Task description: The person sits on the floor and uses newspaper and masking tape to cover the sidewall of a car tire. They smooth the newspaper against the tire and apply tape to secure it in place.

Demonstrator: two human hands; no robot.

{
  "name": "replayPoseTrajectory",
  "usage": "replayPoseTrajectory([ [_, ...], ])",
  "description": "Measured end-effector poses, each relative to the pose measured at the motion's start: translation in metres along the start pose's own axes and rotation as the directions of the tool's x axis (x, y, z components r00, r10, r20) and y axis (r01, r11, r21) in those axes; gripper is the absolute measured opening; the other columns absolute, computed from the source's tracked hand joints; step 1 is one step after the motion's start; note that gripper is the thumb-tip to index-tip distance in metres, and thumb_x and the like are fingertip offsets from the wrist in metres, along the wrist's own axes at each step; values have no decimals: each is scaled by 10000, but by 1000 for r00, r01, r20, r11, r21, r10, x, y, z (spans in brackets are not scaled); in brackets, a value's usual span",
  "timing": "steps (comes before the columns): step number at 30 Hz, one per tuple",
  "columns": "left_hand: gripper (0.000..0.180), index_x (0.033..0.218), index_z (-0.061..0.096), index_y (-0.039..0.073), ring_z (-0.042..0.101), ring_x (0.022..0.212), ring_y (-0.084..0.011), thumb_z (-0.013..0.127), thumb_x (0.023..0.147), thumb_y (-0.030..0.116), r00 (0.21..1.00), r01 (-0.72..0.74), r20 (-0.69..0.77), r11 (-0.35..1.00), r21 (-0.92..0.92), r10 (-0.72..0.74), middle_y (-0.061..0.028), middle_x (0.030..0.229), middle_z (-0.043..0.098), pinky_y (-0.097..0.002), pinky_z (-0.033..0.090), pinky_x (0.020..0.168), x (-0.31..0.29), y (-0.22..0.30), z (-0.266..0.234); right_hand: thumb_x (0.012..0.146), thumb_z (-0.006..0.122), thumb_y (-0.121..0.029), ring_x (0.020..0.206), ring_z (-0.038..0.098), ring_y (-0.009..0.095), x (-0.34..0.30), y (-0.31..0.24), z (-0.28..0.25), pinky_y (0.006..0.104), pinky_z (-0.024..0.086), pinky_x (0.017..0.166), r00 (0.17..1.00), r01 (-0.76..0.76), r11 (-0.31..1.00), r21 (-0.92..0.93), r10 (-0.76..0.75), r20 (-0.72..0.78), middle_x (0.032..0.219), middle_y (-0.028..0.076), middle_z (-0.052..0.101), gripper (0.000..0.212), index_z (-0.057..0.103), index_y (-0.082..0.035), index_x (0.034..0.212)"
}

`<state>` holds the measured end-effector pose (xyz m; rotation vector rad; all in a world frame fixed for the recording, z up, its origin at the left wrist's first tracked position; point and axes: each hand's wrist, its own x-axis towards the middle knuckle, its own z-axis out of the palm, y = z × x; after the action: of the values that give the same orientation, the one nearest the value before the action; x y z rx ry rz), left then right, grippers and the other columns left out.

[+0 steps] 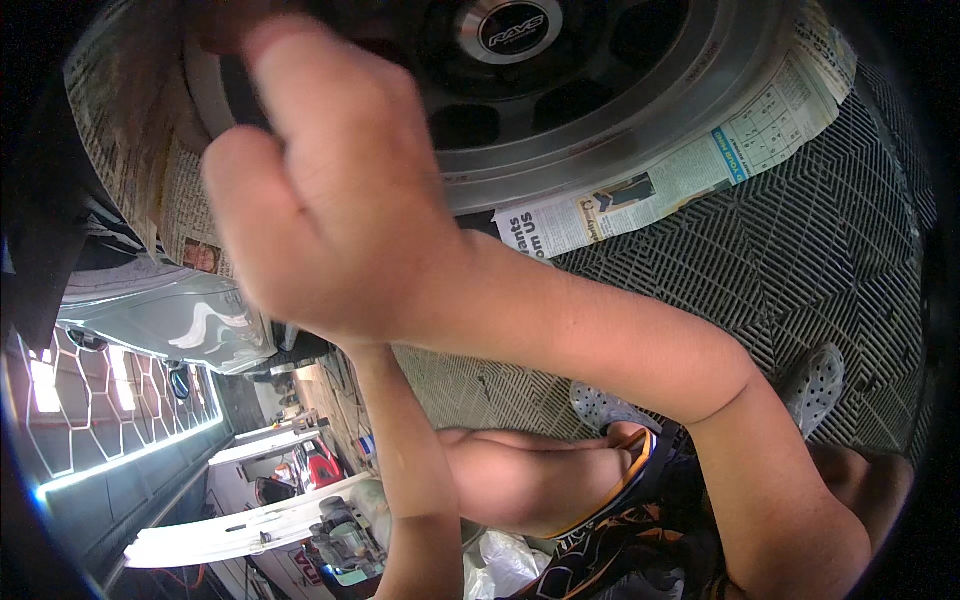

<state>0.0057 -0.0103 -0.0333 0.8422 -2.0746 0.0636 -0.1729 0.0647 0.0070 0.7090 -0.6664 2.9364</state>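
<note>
A dark grey alloy wheel (600,110) with a round centre cap (510,28) fills the top of the view. Sheets of newspaper (690,170) are tucked around its rim, covering the tyre. My right hand (320,190) is blurred and reaches up to the wheel's left side, its back towards me and its fingertips at the rim near the newspaper (130,110) there. Whether it holds anything is hidden. My left forearm (405,470) rises from the bottom edge, and its hand is out of sight behind my right wrist.
Black ribbed floor tiles (800,260) lie under the wheel. My bare knee (520,480) and grey perforated clogs (815,385) are at lower right. A silver car body panel (170,310) sits at left, with hexagonal lights (90,400), a white bench (230,530) and several bottles (345,540) beyond.
</note>
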Motion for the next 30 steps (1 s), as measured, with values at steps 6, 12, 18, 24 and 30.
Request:
replayPoseTrajectory([
  [6, 207, 998, 720, -80, 655, 837, -111, 764, 880, 84, 1000, 12, -9, 999, 42, -12, -42, 945, 749, -289, 527, 777, -5, 0, -15, 827, 539, -45, 776, 613, 480, -27, -21, 3, 583, 463, 756, 967, -216, 973, 88, 200, 161, 761, 279, 610, 304, 540, 93, 1097],
  [12, 210, 1003, 720, -82, 658, 841, -114, 762, 883, 85, 1000, 9, -16, 999, 34, -8, -45, 950, 752, -289, 528, 780, -3, 3, -11, 836, 529, -37, 886, 589, 524, -31, -20, 34, 586, 454, 833, 970, -239, 969, 62, 236, 61, 926, 369, 594, 347, 491, 137, 1133],
  [18, 212, 1008, 721, -84, 662, 846, -116, 760, 886, 85, 1000, 4, -8, 1000, 30, -3, -49, 956, 754, -290, 528, 784, -6, 1, -1, 832, 514, -23, 911, 570, 539, -21, -24, 27, 597, 440, 847, 977, -211, 977, 30, 211, 14, 915, 370, 569, 263, 479, 106, 1058],
  [24, 215, 1012, 722, -86, 665, 850, -119, 758, 889, 85, 998, 56, -22, 998, 42, -55, -52, 962, 757, -290, 528, 788, 2, 6, -9, 832, 523, -26, 870, 595, 516, 9, 10, 10, 572, 467, 796, 985, -144, 990, 7, 144, -92, 874, 337, 595, 200, 531, 103, 985],
  [30, 237, 1052, 721, -105, 699, 865, -167, 742, 916, 88, 981, 171, -90, 985, -32, -173, -106, 1000, 771, -302, 534, 809, 1, 16, 1, 860, 563, -66, 878, 691, 393, -32, 25, -47, 427, 541, 880, 923, -384, 923, -36, 385, 30, 996, 223, 722, 279, 667, 46, 1094],
])
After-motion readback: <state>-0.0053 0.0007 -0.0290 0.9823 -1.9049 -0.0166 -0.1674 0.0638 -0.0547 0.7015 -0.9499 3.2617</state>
